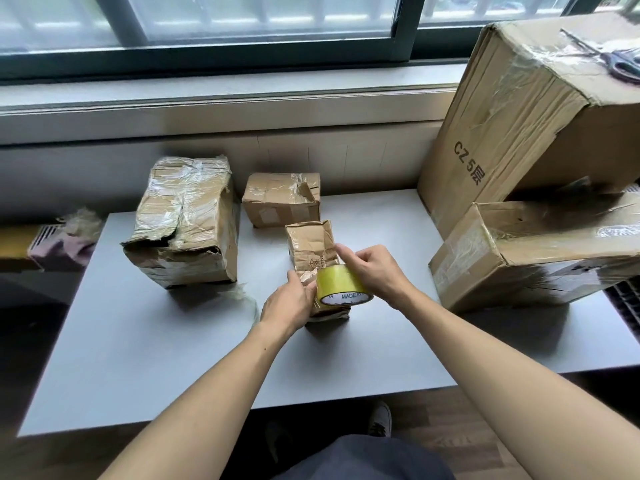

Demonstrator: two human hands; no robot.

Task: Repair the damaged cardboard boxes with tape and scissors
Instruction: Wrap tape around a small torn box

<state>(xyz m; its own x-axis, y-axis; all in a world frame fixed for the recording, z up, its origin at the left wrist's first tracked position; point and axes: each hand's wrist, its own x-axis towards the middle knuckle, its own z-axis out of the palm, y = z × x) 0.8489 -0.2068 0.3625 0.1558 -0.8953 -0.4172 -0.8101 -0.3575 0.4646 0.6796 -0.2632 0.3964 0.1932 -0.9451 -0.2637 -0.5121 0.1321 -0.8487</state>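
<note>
person's both arms reach over the grey counter (pixel 145 358) from the near edge. left hand (pixel 289 303) is curled against the near-left side of a small crumpled box (pixel 310 249), fingers wrapped on its lower corner, steadying it upright. right hand (pixel 372 270) grips the yellow tape roll (pixel 341 284), fingers curled over the roll's top, index finger stretched out toward the box's torn top edge. roll is touching the box's near face, just between the two hands, core label facing the camera.

left of the left hand, a bigger crushed box (pixel 185 220) stands on the counter, top ripped open, heavily wrapped in clear tape. beyond both hands, behind the small box, a squat taped box (pixel 280 199) with a dented corner. right of the right hand, well apart, a flat wide box (pixel 530 258) sits tilted at the counter edge, and a tall box (pixel 512 133) printed "cz 5" leans behind it. scissors (pixel 613 60) lie on top of the tall box, far right, out of reach of either hand. window sill (pixel 225 95) runs behind everything.
</note>
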